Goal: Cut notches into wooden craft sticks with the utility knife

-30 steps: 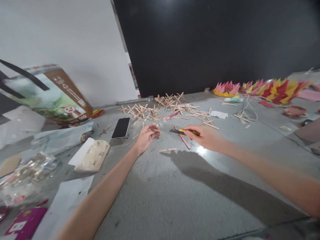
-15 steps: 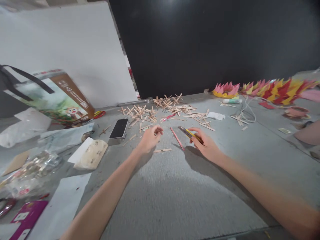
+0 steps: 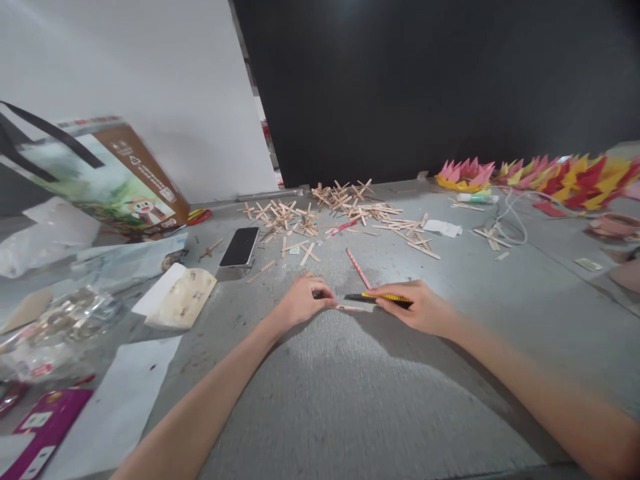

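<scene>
My left hand (image 3: pixel 307 300) is closed at the left end of a thin wooden craft stick (image 3: pixel 351 308) lying on the grey table (image 3: pixel 320 393). In my right hand (image 3: pixel 425 308) is a yellow and black utility knife (image 3: pixel 387 297), its dark front end pointing left just above the stick. My right fingertips come close to the stick's right end; whether they touch it I cannot tell. Beyond the knife lies a pink striped stick (image 3: pixel 358 268), possibly a pencil or straw. Behind it spreads a pile of crossed wooden sticks (image 3: pixel 287 220).
To the left are a phone (image 3: pixel 240 247), a printed bag (image 3: pixel 135 180), a cream packet (image 3: pixel 183 299), scissors (image 3: pixel 199 215) and white paper (image 3: pixel 117 400). Pink and yellow paper crowns (image 3: pixel 465 176), a glue tube (image 3: pixel 477 199) and a white cable (image 3: pixel 515 233) lie at the back right.
Both hands have come nearer each other. My left hand has closed on the wooden stick's end, and my right hand has brought the knife leftward and down over it.
</scene>
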`<state>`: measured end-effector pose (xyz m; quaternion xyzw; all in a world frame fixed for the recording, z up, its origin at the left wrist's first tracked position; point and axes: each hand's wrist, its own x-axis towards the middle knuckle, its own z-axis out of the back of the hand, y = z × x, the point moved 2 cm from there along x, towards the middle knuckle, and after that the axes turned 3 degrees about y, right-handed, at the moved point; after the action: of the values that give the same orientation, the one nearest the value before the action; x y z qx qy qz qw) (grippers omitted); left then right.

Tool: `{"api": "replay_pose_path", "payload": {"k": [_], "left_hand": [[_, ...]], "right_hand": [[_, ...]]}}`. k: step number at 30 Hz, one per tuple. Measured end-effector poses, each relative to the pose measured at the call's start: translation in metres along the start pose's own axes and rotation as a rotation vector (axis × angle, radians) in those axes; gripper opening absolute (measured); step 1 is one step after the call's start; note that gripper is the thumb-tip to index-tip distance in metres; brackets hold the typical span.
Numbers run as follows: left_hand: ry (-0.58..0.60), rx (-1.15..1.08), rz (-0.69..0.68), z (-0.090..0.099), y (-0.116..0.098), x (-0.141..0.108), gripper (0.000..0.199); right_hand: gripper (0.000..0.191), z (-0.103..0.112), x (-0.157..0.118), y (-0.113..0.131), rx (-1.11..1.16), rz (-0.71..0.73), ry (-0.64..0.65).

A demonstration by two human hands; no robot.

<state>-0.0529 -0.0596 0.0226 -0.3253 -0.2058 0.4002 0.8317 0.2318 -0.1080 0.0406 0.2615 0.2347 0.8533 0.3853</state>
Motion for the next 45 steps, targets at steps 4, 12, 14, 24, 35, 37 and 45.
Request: {"api": "replay_pose_path", "payload": {"k": [4,12,14,24,35,37,45], "left_hand": [[-0.017,-0.008,0.001,-0.0020,-0.0009,-0.0004,0.017],[-0.022,-0.005,0.023,-0.0017,-0.0020,-0.0021,0.015],[-0.028,-0.005,0.015,-0.0019,-0.0022,-0.0020,0.016],[-0.040,-0.011,-0.009,-0.0030,0.0007,-0.0015,0.016],[-0.033,-0.020,0.013,-0.0020,-0.0033,-0.0020,0.018],[-0.043,-0.028,0.007,-0.0016,-0.0033,-0.0023,0.019],[-0.048,-0.027,0.018,-0.0024,-0.0030,-0.0019,0.016]], "right_hand": [[0.033,-0.0047,-0.0026,0.0045,-0.066,0.054,0.069],[0.033,-0.0053,-0.0040,0.0020,-0.122,0.072,0.048],[0.033,-0.0056,-0.0042,0.0013,-0.123,0.072,0.053],[0.034,-0.0067,-0.0037,0.0025,-0.113,0.076,0.061],[0.034,-0.0075,-0.0040,0.0013,-0.133,0.082,0.079],[0.034,-0.0068,-0.0040,0.0029,-0.140,0.099,0.077],[0.036,-0.0055,-0.0045,0.0073,-0.179,0.123,0.065]]}}
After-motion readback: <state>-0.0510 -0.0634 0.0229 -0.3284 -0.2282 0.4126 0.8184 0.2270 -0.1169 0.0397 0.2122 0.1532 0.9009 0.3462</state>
